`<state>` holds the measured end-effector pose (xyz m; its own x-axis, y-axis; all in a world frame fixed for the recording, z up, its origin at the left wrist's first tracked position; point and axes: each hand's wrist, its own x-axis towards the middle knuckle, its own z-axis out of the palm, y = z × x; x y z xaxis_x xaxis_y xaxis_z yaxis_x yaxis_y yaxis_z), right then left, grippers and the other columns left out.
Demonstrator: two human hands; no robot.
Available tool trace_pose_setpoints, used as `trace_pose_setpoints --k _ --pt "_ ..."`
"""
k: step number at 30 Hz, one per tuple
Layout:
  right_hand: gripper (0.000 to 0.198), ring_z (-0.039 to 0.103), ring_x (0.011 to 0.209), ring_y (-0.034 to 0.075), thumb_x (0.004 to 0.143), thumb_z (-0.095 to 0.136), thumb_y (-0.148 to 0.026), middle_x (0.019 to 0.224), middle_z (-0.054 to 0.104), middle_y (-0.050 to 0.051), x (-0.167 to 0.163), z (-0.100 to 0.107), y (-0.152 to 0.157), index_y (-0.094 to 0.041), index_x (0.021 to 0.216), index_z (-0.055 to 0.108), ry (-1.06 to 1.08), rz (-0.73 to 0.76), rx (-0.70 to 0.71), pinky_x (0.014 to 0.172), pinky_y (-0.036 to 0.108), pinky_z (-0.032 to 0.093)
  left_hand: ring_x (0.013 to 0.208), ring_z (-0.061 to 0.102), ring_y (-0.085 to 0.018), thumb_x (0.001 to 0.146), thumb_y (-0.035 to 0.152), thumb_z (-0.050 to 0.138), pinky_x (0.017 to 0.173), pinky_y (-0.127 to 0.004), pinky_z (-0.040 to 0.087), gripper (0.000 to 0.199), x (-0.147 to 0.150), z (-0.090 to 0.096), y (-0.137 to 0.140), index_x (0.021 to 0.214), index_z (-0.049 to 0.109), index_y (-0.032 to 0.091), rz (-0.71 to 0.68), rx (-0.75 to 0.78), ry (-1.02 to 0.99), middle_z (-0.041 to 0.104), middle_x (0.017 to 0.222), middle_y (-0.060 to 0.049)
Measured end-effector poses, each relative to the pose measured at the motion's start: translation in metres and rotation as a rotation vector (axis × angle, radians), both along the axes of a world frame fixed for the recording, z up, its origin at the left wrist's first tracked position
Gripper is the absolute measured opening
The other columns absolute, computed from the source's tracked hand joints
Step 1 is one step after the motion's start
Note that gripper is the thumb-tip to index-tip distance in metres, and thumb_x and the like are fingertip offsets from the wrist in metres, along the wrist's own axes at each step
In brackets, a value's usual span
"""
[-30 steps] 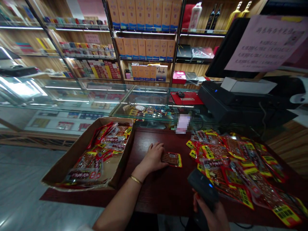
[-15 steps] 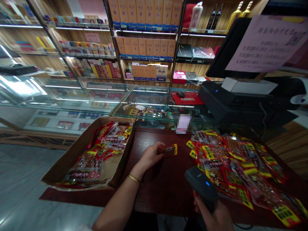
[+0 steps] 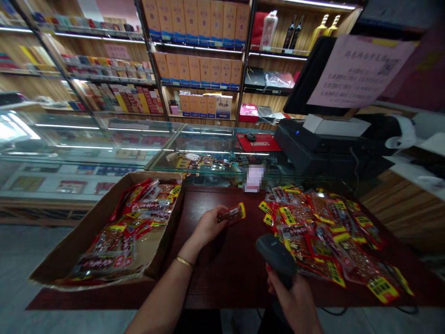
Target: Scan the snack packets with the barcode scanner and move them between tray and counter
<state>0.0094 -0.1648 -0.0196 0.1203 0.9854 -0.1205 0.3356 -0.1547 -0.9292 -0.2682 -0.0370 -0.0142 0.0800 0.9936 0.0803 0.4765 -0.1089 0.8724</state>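
Observation:
My left hand (image 3: 209,226) is closed on one end of a small snack packet (image 3: 233,214), red and brown with a yellow end, just above the dark wooden table. Wrapped round a dark barcode scanner (image 3: 276,258), my right hand (image 3: 295,299) is at the front of the table, and the scanner head tilts toward the packet. A heap of snack packets (image 3: 313,222) with yellow labels lies to the right of the scanner. On the left, an open cardboard box (image 3: 158,260) holds several similar packets (image 3: 114,241).
Behind the table (image 3: 222,278) runs a glass display counter (image 3: 205,132), with a red mat (image 3: 264,143) and a mouse (image 3: 250,137) on it. A black monitor (image 3: 309,79) bearing a paper sign stands at the right. Shelves of boxed goods (image 3: 205,69) line the back wall.
The view has shifted, so most things appear further left. The packet in my left hand is now tilted, its yellow end higher. A blue light on the scanner no longer shows.

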Motion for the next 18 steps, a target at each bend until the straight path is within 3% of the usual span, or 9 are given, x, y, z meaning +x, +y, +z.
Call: trace_pose_setpoints --k 4,8,15,18 --pt "0.05 0.061 0.049 0.015 0.075 0.082 -0.064 0.059 0.068 0.0 -0.019 -0.015 0.007 -0.017 0.089 0.078 0.528 -0.047 -0.06 0.048 0.024 0.049 0.099 0.074 -0.025 0.08 0.025 0.072 0.088 -0.035 0.057 0.031 0.01 -0.001 0.011 0.11 0.069 0.018 0.026 -0.076 -0.353 0.08 0.107 -0.009" --pt "0.054 0.059 0.045 0.013 0.067 0.087 -0.067 0.057 0.068 0.0 -0.022 -0.032 0.007 -0.017 0.086 0.076 0.682 -0.087 -0.045 0.046 0.024 0.048 0.09 0.076 -0.023 0.071 0.028 0.083 0.085 -0.036 0.059 0.042 0.049 0.012 0.027 0.109 0.069 0.017 -0.006 -0.231 -0.665 0.081 0.103 -0.009" --pt "0.052 0.06 0.046 0.015 0.068 0.085 -0.067 0.057 0.07 0.002 -0.01 -0.038 0.003 -0.018 0.085 0.076 0.764 -0.118 -0.003 0.046 0.025 0.049 0.08 0.076 -0.021 0.082 0.02 0.074 0.083 -0.036 0.06 0.024 0.183 0.047 0.078 0.104 0.075 0.011 -0.175 -0.302 -0.662 0.08 0.086 -0.009" --pt "0.051 0.061 0.047 0.016 0.067 0.087 -0.065 0.058 0.071 0.003 -0.009 -0.036 0.0 -0.018 0.084 0.076 0.763 -0.113 -0.002 0.047 0.026 0.05 0.081 0.075 -0.022 0.08 0.013 0.072 0.085 -0.037 0.059 0.023 0.21 0.051 0.083 0.102 0.078 0.012 -0.212 -0.3 -0.592 0.08 0.085 -0.009"
